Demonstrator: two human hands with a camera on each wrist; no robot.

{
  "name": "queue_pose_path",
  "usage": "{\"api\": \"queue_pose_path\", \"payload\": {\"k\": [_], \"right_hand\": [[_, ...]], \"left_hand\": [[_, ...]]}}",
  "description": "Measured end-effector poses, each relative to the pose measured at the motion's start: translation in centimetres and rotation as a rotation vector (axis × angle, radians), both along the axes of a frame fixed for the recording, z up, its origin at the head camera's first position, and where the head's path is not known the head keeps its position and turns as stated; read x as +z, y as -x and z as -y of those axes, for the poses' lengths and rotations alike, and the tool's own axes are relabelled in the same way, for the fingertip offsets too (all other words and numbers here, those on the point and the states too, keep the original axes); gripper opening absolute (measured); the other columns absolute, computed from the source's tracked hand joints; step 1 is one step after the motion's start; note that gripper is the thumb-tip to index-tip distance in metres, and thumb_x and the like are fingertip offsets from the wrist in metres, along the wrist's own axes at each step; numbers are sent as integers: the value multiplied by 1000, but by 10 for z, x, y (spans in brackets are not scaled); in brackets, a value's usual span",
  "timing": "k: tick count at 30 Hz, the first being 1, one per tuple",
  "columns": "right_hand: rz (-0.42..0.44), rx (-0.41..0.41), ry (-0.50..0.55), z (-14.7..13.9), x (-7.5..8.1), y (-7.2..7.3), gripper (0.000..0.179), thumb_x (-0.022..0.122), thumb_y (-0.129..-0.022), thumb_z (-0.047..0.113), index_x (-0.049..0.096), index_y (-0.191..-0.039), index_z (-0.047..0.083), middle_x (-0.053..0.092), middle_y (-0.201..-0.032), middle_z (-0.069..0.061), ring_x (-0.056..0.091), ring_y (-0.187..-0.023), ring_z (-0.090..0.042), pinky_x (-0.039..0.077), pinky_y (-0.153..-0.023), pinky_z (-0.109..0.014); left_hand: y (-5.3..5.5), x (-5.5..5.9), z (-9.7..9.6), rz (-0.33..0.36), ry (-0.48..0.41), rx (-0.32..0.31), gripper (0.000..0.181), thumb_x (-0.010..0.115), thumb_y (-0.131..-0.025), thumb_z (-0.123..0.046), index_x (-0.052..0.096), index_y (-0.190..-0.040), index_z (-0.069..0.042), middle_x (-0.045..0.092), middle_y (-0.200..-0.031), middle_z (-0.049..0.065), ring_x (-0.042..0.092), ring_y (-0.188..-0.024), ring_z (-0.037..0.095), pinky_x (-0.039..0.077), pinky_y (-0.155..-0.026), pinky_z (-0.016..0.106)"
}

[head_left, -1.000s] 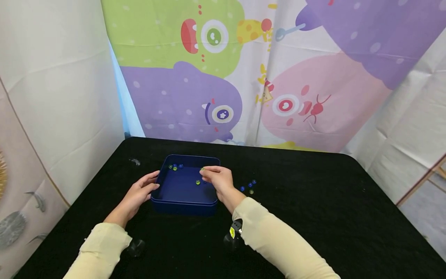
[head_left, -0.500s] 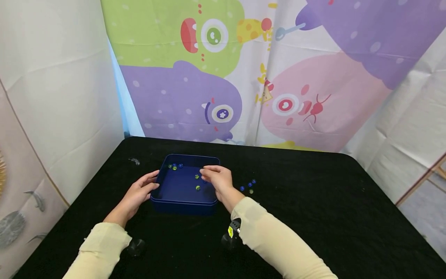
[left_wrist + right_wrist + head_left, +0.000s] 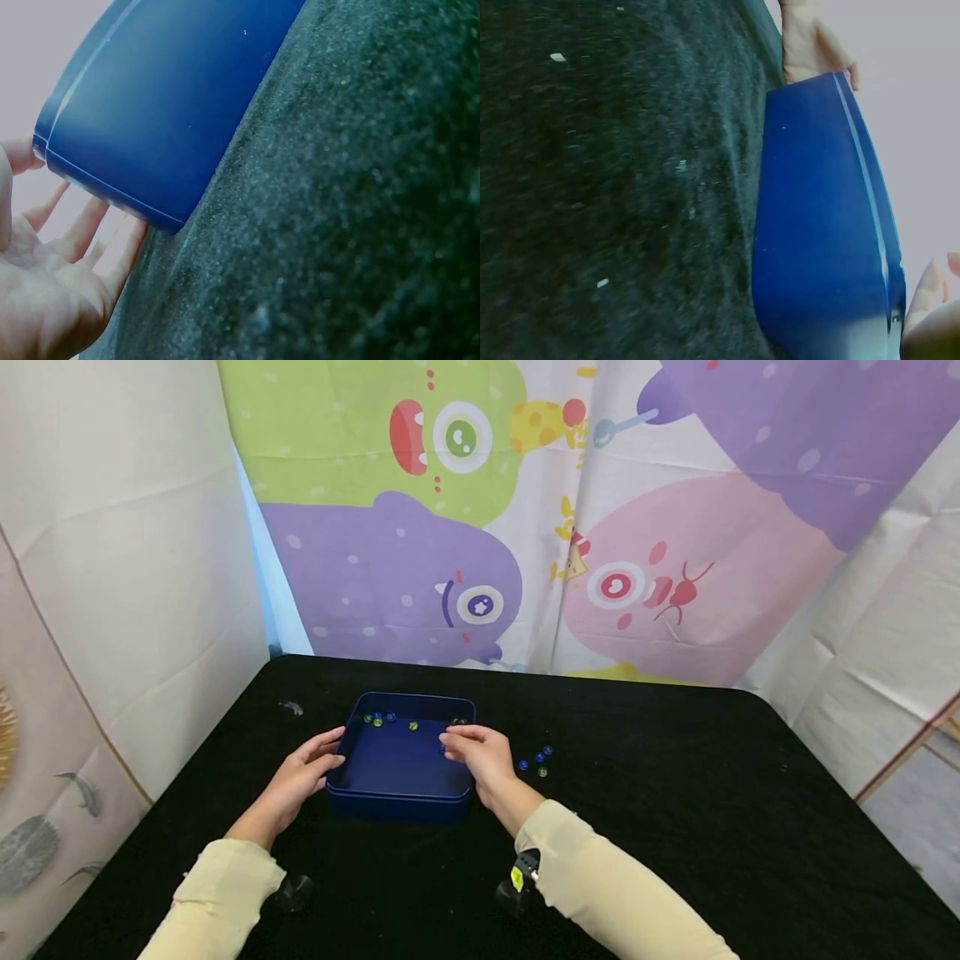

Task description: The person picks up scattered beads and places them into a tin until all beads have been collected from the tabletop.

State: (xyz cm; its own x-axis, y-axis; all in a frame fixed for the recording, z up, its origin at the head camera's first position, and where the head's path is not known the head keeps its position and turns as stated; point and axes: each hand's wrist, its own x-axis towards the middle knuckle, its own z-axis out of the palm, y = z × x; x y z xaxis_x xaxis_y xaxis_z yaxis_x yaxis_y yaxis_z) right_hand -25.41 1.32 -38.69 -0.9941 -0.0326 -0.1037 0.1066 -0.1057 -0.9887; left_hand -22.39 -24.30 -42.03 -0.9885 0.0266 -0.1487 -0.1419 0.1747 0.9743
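Observation:
A dark blue rectangular box (image 3: 397,793) stands on the black-covered table. My left hand (image 3: 298,785) rests against its left side, thumb near the rim; the left wrist view has its fingers (image 3: 82,229) spread along the outer wall. My right hand (image 3: 483,760) reaches over the right rim, thumb and forefinger close together. I cannot tell whether a marble is between them. A blue marble (image 3: 442,749) shows just under those fingertips. Inside the box, a yellow-green marble (image 3: 413,726) lies towards the back, and more marbles (image 3: 462,722) show beyond the right hand.
Several blue and green marbles (image 3: 377,718) gather in the box's back left corner. Right of the box, a few loose marbles (image 3: 540,757) lie on the table (image 3: 675,793). A small pale scrap (image 3: 291,707) lies at the back left. A patterned cloth (image 3: 480,527) hangs behind.
A green marble has left my right fingertips and dropped into the box. Green marbles have rolled towards the back. My right hand has shifted slightly right; the left hand has stayed.

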Motion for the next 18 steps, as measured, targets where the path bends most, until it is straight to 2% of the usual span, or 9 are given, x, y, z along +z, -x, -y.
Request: {"api": "queue_pose_path", "payload": {"k": [10,18], "right_hand": [[-34,26,15,-20,-8,-11,22,69,-82,3,65,-100,-8,68,-91,-10,65,-76,-16,55,-74,-30],[-13,17,17,-39,-10,-20,26,68,-83,5,63,-105,-9,68,-92,-9,65,-81,-19,54,-77,-32]], "left_hand": [[-1,0,0,-12,-7,-8,56,46,-97,-21,24,-148,-11,24,-147,22,30,-130,39,27,-105,54],[-1,2,0,-4,-9,-10,57,46,-97,-22,24,-148,-12,23,-148,22,30,-131,39,27,-105,54]]}}
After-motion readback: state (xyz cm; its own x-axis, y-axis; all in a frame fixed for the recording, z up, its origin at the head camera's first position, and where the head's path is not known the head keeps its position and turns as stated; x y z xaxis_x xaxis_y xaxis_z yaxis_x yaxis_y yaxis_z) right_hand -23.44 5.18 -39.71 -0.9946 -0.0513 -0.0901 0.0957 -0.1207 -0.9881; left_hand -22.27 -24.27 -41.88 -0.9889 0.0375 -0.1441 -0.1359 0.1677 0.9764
